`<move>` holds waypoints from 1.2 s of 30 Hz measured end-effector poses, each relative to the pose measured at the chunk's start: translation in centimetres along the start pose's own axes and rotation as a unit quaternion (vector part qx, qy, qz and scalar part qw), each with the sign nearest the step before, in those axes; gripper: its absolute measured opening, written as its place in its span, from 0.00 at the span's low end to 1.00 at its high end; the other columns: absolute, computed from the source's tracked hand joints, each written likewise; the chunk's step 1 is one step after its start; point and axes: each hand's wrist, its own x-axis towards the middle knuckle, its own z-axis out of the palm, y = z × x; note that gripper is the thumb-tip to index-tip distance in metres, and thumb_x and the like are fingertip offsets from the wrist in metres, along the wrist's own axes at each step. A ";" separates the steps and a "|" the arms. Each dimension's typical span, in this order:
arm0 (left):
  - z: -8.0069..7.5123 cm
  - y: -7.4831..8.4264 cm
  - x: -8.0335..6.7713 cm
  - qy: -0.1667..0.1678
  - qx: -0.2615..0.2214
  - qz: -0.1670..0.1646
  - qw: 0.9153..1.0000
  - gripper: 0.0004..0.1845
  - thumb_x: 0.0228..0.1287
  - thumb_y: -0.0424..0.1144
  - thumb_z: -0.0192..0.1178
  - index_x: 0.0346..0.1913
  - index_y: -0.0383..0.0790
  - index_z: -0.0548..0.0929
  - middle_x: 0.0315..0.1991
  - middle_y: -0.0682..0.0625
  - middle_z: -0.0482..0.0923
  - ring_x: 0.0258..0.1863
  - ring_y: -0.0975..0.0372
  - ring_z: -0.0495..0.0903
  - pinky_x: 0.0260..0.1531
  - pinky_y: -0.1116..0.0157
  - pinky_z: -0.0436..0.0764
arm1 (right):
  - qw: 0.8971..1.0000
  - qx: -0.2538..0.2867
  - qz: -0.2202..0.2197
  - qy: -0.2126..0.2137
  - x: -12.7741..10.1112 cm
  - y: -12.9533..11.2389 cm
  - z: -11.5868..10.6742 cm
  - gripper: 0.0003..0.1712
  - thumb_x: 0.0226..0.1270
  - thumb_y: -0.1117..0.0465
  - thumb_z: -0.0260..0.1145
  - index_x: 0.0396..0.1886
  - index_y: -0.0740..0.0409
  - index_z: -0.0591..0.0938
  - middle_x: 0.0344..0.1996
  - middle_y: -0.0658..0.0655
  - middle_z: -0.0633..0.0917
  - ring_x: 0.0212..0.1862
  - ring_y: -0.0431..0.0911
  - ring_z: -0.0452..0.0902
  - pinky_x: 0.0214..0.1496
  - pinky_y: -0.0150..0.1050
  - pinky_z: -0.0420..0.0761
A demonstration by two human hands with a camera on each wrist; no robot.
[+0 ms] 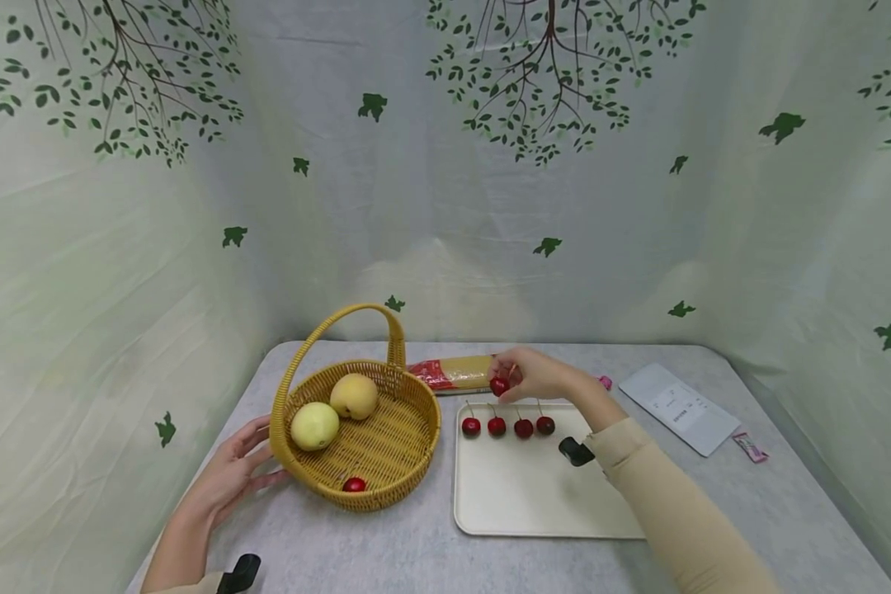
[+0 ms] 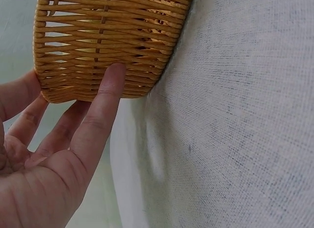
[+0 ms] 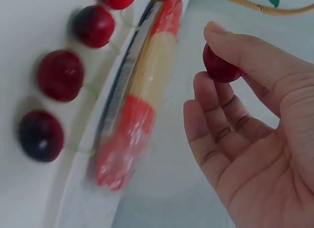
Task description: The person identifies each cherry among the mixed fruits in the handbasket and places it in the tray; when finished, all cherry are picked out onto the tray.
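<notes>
A yellow wicker basket (image 1: 389, 437) with a tall handle stands on the left of the table. My left hand (image 1: 232, 469) is at its outer left side, fingers fairly straight, fingertips against the weave (image 2: 105, 51) in the left wrist view. Inside the basket are two round yellowish fruits (image 1: 354, 396) and one cherry (image 1: 354, 484). My right hand (image 1: 538, 378) pinches a dark red cherry (image 3: 218, 66) between thumb and fingers, raised above the far edge of a cream tray (image 1: 516, 499). Several stemmed cherries (image 1: 523, 428) lie in a row along that tray's far side.
Behind the tray lies a red and yellow plastic-wrapped pack (image 1: 453, 374). At the right are a flat grey packet (image 1: 679, 408) and a small pink wrapper (image 1: 750, 447). A leaf-printed curtain (image 1: 460, 206) surrounds the table's back and sides.
</notes>
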 end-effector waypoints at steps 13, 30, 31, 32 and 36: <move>0.1 0.3 0.0 -0.002 0.007 -0.004 1.000 0.34 0.85 0.42 0.56 0.84 0.40 0.56 0.83 0.36 0.53 0.56 0.77 0.79 0.59 0.51 0.89 | 0.997 0.000 0.075 0.029 -4.1 4.5 -0.1 0.15 0.67 0.68 0.78 0.50 0.58 0.85 0.42 0.54 0.85 0.42 0.47 0.80 0.44 0.37 0.84; -0.2 -0.2 0.1 -0.001 0.003 -0.007 1.000 0.30 0.85 0.42 0.57 0.82 0.46 0.62 0.83 0.36 0.53 0.55 0.77 0.80 0.59 0.51 0.89 | 0.993 0.010 0.112 0.042 -7.0 8.3 0.4 0.17 0.62 0.69 0.80 0.50 0.58 0.87 0.38 0.53 0.85 0.40 0.46 0.75 0.40 0.38 0.78; -0.1 -0.2 0.1 0.000 0.003 -0.008 1.000 0.30 0.85 0.42 0.57 0.82 0.46 0.62 0.83 0.36 0.52 0.55 0.77 0.80 0.59 0.51 0.89 | 0.993 0.011 0.111 0.042 -7.0 8.4 0.4 0.17 0.62 0.69 0.80 0.49 0.58 0.87 0.37 0.53 0.85 0.39 0.46 0.75 0.39 0.37 0.77; -0.1 -0.2 0.1 -0.001 0.002 -0.009 1.000 0.29 0.85 0.42 0.57 0.81 0.47 0.63 0.83 0.36 0.52 0.55 0.77 0.80 0.59 0.51 0.89 | 0.993 0.012 0.112 0.041 -7.1 8.4 0.5 0.17 0.62 0.69 0.80 0.49 0.58 0.87 0.37 0.53 0.85 0.39 0.46 0.74 0.39 0.37 0.76; -0.1 -0.1 0.0 -0.005 0.000 -0.016 1.000 0.28 0.85 0.41 0.57 0.81 0.49 0.63 0.84 0.34 0.50 0.54 0.78 0.79 0.59 0.51 0.89 | 0.992 0.016 0.119 0.035 -7.4 8.6 0.7 0.17 0.60 0.70 0.81 0.48 0.56 0.88 0.34 0.54 0.84 0.38 0.46 0.73 0.38 0.36 0.74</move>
